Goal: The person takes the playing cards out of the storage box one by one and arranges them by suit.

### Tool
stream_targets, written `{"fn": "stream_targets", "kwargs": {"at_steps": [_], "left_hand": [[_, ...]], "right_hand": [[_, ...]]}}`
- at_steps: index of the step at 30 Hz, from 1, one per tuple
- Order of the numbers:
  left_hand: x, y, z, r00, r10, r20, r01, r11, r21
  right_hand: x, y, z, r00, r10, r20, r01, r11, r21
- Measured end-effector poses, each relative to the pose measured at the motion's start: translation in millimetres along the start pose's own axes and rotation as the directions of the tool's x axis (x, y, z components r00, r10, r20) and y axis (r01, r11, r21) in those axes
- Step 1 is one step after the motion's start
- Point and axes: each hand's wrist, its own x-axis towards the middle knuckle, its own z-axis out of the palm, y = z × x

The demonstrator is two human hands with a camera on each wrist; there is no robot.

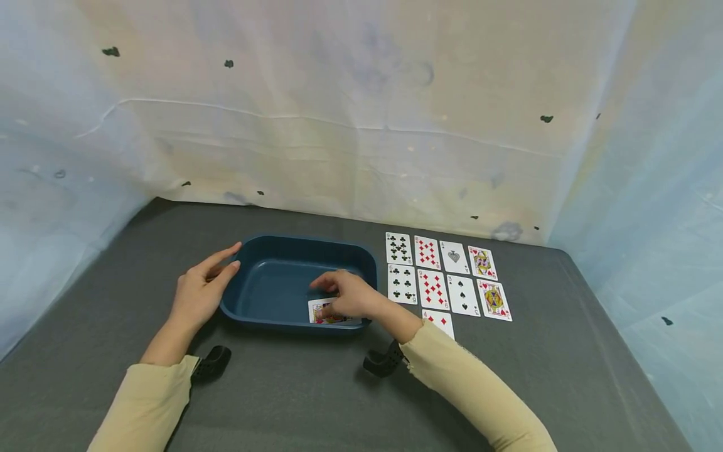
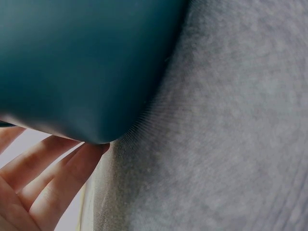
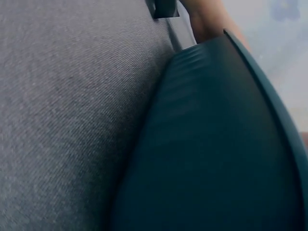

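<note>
Resting inside the tub (image 1: 282, 276), at its near right corner: one face card (image 1: 323, 312), face up, partly under the right hand (image 1: 350, 295). Fingers of that hand lie over the card and bend down onto it; whether pinching or only pressing, cannot tell. Flat and straight against the tub's left outer wall: left hand (image 1: 200, 292), fingers together, thumb raised above the rim, gripping nothing. Seen from the left wrist view too, fingers (image 2: 53, 178) stretched along the rounded blue corner (image 2: 72, 67).

One tub, dark blue, rectangular with rounded corners, sitting on the grey cloth (image 1: 316, 395), toward the middle and slightly left. One card inside it. Nine cards outside, all face up, just right of the tub: a far row of four (image 1: 440, 253), a second row of four (image 1: 449, 292), and a single red card (image 1: 439, 321) nearest, half hidden by the right forearm. Rows touching or nearly so, neat grid. Two picture cards at the right end, one above the other.

Two black wrist mounts (image 1: 211, 363) on the cream sleeves, one each arm. Pale, stained sheeting (image 1: 361, 125) hung behind and to both sides of the table.

Filling the right wrist view: the tub's outer wall (image 3: 211, 154) and grey cloth only; hand and card out of sight there.
</note>
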Motion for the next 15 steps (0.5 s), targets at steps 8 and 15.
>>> {"fn": "stream_targets", "kwargs": {"at_steps": [8, 15], "left_hand": [[-0.5, -0.3, 0.1, 1.0, 0.005, -0.001, -0.005, 1.0, -0.004], [-0.8, -0.1, 0.1, 1.0, 0.004, 0.002, -0.004, 1.0, -0.01]], "right_hand": [[-2.0, -3.6, 5.1, 0.999, -0.029, 0.02, 0.034, 0.944, -0.327], [-3.6, -7.5, 7.3, 1.0, -0.028, -0.004, 0.024, 0.912, -0.41]]}}
